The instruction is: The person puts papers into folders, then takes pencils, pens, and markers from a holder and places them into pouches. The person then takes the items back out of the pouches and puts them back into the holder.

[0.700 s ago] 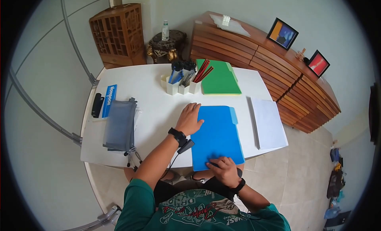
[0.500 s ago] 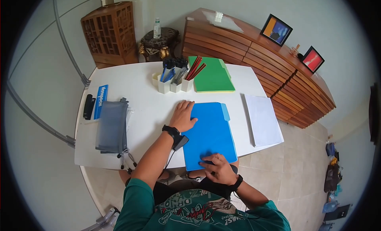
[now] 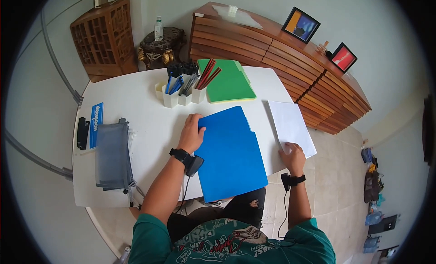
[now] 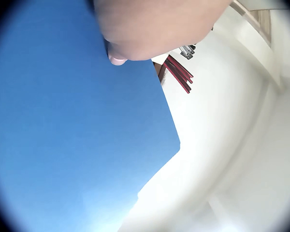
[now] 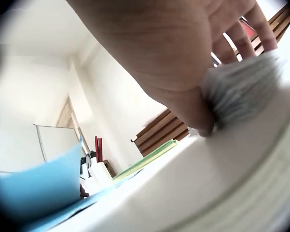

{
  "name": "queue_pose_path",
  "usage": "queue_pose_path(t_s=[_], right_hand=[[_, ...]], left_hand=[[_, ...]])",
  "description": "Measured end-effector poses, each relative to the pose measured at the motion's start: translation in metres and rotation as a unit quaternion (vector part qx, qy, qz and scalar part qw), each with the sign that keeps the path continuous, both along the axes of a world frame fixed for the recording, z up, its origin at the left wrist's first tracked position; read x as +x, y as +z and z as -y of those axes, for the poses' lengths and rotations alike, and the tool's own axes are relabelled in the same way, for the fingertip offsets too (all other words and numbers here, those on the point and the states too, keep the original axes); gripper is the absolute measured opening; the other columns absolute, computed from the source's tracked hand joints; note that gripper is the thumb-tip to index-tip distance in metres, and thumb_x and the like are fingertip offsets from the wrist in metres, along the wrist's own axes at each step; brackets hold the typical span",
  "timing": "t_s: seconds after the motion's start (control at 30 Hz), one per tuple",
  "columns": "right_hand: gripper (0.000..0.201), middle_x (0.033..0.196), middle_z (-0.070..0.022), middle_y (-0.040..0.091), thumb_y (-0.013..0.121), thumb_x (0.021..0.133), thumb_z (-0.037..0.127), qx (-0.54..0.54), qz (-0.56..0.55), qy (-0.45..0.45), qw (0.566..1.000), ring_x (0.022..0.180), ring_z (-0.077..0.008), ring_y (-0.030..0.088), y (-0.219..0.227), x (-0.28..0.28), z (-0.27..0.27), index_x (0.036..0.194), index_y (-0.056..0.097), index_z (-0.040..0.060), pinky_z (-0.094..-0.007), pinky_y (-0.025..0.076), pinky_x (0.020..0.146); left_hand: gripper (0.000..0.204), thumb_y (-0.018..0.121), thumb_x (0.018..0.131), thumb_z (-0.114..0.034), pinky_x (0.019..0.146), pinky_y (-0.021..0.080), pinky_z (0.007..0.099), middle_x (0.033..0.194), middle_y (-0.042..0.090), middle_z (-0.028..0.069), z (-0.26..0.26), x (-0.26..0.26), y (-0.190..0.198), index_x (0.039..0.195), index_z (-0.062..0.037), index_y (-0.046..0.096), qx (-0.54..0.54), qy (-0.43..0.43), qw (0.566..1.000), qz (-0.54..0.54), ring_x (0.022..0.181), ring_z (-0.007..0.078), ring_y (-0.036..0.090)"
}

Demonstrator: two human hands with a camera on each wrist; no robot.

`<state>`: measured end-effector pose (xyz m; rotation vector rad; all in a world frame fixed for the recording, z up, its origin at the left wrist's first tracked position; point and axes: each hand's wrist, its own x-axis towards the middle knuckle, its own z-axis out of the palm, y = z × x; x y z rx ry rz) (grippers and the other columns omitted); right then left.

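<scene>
The blue folder (image 3: pixel 231 157) lies at the table's near edge, its cover (image 5: pixel 43 186) raised above the lower part in the right wrist view. My left hand (image 3: pixel 191 134) grips its left edge, thumb on the blue surface; in the left wrist view, that hand (image 4: pixel 154 29) covers part of the folder (image 4: pixel 77 125). At the right, my right hand (image 3: pixel 294 159) pinches the near left part of a white paper stack (image 3: pixel 290 123). In the right wrist view the thumb and fingers of this hand (image 5: pixel 169 53) are around the blurred sheets (image 5: pixel 246 89).
Behind the blue folder stand pen holders (image 3: pixel 170 99) with pens and red pencils, beside a green folder (image 3: pixel 229 82). At the left lie a grey mesh pouch (image 3: pixel 112 155), a blue notebook (image 3: pixel 96 123) and a black stapler (image 3: pixel 82 133). A wooden cabinet (image 3: pixel 236 34) stands behind.
My right hand has moved right from the blue folder to the paper stack and taken hold of it. The folder's cover has been lifted at the left hand. The head view has shifted.
</scene>
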<state>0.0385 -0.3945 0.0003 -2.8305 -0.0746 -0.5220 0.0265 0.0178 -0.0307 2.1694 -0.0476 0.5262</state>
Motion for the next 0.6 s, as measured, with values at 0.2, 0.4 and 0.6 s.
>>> queue_pose_path(t_s=[0.2, 0.4, 0.6], right_hand=[[0.030, 0.105, -0.0124, 0.075, 0.079, 0.076, 0.028, 0.060, -0.031, 0.002, 0.998, 0.096, -0.0316, 0.071, 0.008, 0.002, 0.008, 0.100, 0.078, 0.0093, -0.0408, 0.056, 0.085], [0.030, 0.095, -0.0189, 0.074, 0.077, 0.079, 0.030, -0.002, -0.030, 0.009, 1.000, 0.087, -0.0356, 0.072, -0.004, 0.014, 0.019, 0.097, 0.077, 0.0053, -0.0416, 0.057, 0.079], [0.028, 0.086, -0.0204, 0.073, 0.075, 0.080, 0.029, -0.083, -0.025, 0.037, 0.995, 0.079, -0.0383, 0.071, 0.014, 0.006, -0.002, 0.092, 0.077, 0.0031, -0.0437, 0.057, 0.072]], left_hand=[[0.034, 0.066, 0.087, -0.001, 0.096, 0.047, 0.0472, 0.117, 0.058, 0.0190, 0.000, -0.002, 0.003, 0.117, -0.0037, 0.050, -0.026, 0.007, 1.000, 0.011, 0.112, 0.0417, 0.056], [0.034, 0.065, 0.088, -0.001, 0.096, 0.047, 0.0467, 0.117, 0.058, 0.0195, -0.002, -0.001, -0.001, 0.118, -0.0035, 0.050, -0.035, 0.010, 0.999, 0.011, 0.112, 0.0425, 0.056], [0.036, 0.065, 0.088, -0.002, 0.096, 0.047, 0.0467, 0.120, 0.059, 0.0202, -0.004, 0.002, -0.004, 0.120, -0.0033, 0.050, -0.060, 0.017, 0.998, -0.011, 0.113, 0.0427, 0.057]])
